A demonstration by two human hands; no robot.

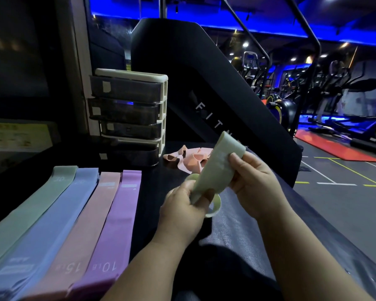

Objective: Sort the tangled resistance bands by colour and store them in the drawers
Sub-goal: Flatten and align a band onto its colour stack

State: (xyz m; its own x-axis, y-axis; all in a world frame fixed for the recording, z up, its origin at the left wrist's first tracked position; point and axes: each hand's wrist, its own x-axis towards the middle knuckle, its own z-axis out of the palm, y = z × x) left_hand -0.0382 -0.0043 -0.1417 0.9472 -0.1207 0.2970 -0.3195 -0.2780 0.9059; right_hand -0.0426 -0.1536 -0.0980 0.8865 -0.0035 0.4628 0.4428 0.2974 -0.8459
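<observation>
Left grip point(182, 206), right grip point(256, 174): green band point(219, 160)

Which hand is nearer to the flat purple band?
Left. The left hand is just right of the purple band, gripping the lower end of the held green band; the right hand holds its upper part, farther right.

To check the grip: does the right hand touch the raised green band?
Touching. The head view shows the right hand pinching the raised green band at its right edge.
</observation>
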